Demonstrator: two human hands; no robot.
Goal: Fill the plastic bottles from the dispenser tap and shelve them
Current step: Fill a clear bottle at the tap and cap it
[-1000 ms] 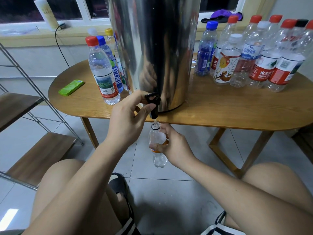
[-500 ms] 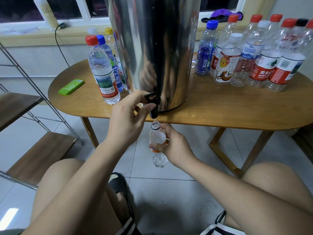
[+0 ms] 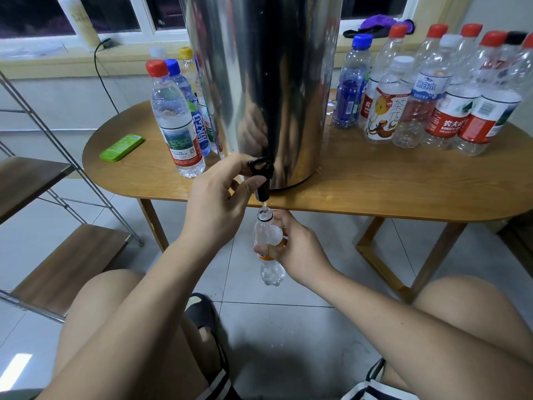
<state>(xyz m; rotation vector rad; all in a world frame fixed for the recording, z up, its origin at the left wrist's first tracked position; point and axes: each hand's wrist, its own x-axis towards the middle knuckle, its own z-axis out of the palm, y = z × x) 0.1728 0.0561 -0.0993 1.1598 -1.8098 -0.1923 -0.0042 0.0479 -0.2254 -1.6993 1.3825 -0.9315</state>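
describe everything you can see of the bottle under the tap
The bottle is small, clear plastic, uncapped, with a dark neck ring and an orange label band partly hidden. It is upright in the air, below the table edge, mouth just under the tap, where a thin stream enters. The right hand grips its middle.

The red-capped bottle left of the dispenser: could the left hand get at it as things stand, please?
Probably yes: the bottle stands at the table's front, close beside the left hand, nothing between. That hand grips the tap, so it must let go first.
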